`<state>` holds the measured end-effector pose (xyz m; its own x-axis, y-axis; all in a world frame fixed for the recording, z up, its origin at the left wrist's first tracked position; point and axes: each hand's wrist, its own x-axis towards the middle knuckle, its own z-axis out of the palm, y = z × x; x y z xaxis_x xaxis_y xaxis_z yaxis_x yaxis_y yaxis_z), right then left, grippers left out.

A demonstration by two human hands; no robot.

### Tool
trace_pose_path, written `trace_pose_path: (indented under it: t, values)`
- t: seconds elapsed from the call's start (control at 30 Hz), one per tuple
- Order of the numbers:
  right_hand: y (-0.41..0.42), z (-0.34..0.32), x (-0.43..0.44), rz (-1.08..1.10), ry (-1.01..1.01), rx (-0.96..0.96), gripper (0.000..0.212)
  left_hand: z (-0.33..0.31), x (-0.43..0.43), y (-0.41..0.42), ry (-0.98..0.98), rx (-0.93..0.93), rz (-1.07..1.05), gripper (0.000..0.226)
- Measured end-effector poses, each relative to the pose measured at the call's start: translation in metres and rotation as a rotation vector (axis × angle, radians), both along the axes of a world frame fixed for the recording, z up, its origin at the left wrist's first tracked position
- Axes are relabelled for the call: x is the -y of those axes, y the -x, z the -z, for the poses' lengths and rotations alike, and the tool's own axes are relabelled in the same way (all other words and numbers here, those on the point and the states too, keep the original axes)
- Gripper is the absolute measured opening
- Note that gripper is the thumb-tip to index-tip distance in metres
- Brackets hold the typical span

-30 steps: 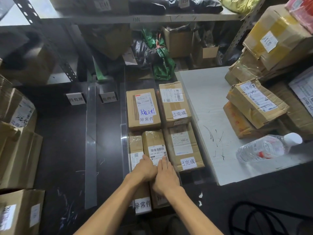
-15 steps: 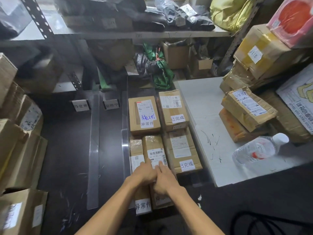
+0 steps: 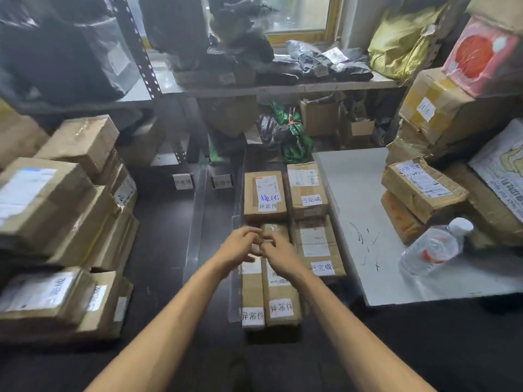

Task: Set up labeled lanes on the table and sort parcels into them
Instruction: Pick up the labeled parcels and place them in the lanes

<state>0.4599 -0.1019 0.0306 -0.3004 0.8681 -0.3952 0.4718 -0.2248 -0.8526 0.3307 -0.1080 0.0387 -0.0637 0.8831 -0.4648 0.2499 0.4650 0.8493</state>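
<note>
Inspecting the lane marked 异常件: two narrow cardboard parcels lie side by side on the dark bench [image 3: 161,236]. The left narrow parcel [image 3: 252,292] sits against the clear divider strip [image 3: 234,301], and the right narrow parcel [image 3: 280,294] touches it; each bears that marking at its near end. A squarer box with blue handwriting [image 3: 264,196] sits just beyond them in the same lane. The far 已完成 box [image 3: 307,190] and near 已完成 box [image 3: 318,247] occupy the adjoining lane. The left hand [image 3: 240,246] and right hand [image 3: 280,251] meet above the far end of the narrow pair, fingers curled and fingertips together. Motion blur prevents a finding on whether they pinch a small item, grip a parcel top, or hold nothing. Handling assessment: the narrow parcels appear stiff, fully taped and probably light, so one hand apiece should suffice. The glossy tape is likely slick and the paper labels could peel, so neither offers sound purchase. Recommended hold: thumb and fingers across the long side faces near mid-length, where the carton is firmest and will not dip at one end. Because the two are packed close together, one may need sliding clear first.
</note>
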Motion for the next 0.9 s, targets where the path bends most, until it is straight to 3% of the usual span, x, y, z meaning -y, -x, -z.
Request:
trace_pose_path:
  t: [0.23, 0.43, 0.67, 0.9]
  values:
    - [0.117, -0.079, 0.008, -0.062, -0.243, -0.262, 0.027, -0.084, 0.041, 0.109, -0.286, 0.096, -0.389, 0.031]
    - [0.229, -0.124, 0.040, -0.206, -0.123, -0.538, 0.024, -0.122, 0.113, 0.222, -0.461, 0.082, -0.595, 0.031]
    - [0.343, -0.111, 0.062, -0.309, -0.176, -0.473, 0.020, -0.117, 0.162, 0.326, -0.519, 0.082, -0.728, 0.028]
    - [0.391, -0.079, 0.051, -0.132, -0.055, -0.351, 0.027, -0.112, 0.139, 0.398, -0.508, 0.043, -0.739, 0.026]
